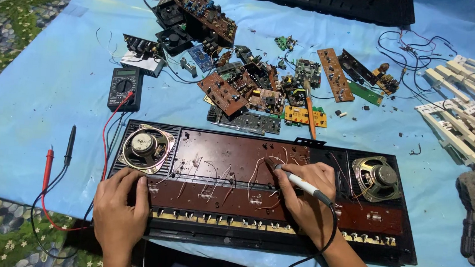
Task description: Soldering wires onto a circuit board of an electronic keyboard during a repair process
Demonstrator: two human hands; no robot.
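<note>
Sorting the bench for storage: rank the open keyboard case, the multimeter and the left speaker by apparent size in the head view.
1. Keyboard case, by far the largest.
2. Left speaker.
3. Multimeter; it looks close to the speaker and lies farther from the camera, so that order is unsure.

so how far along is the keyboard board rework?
Done: the case is open, keys stacked aside, spare boards spread out.
In hand: right hand holds the soldering iron tip on the brown main board; left hand steadies its edge.
Left: both speakers exposed; nothing reassembled.

Home electronics repair spot: floor sheet (40,80), loose circuit boards (223,93), multimeter (125,88).
</note>
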